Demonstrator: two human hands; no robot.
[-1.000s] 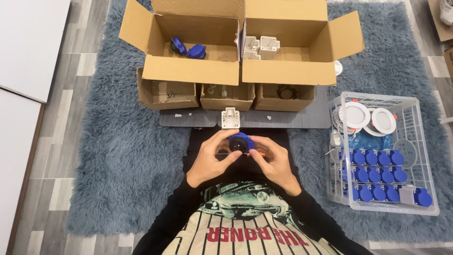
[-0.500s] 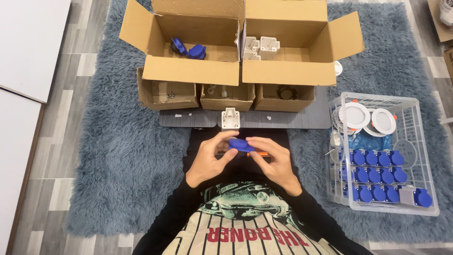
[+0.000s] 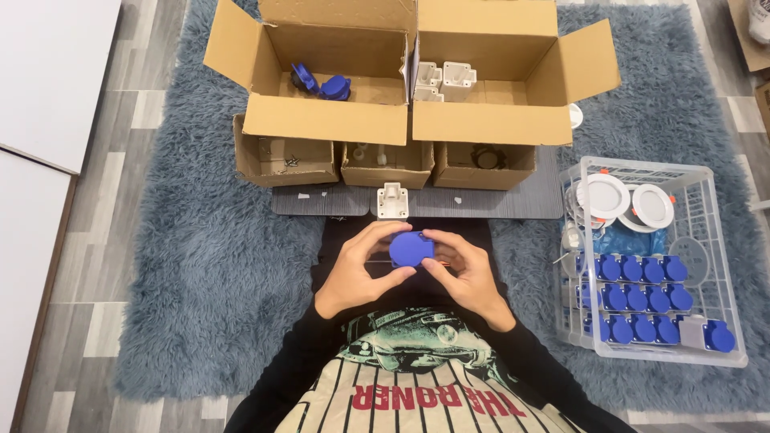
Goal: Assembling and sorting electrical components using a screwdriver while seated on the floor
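Since the earlier frame the blue cap has turned flat-faced toward the camera at frame centre, both hands' fingers clamped on it: left hand, right hand. Many finished blue pieces fill the basket at right; a white housing waits above.

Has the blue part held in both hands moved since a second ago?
Yes, slightly. The blue part has turned in the left hand and right hand, but stays just below the white housing on the board.

Black sleeves (striped printed shirt)
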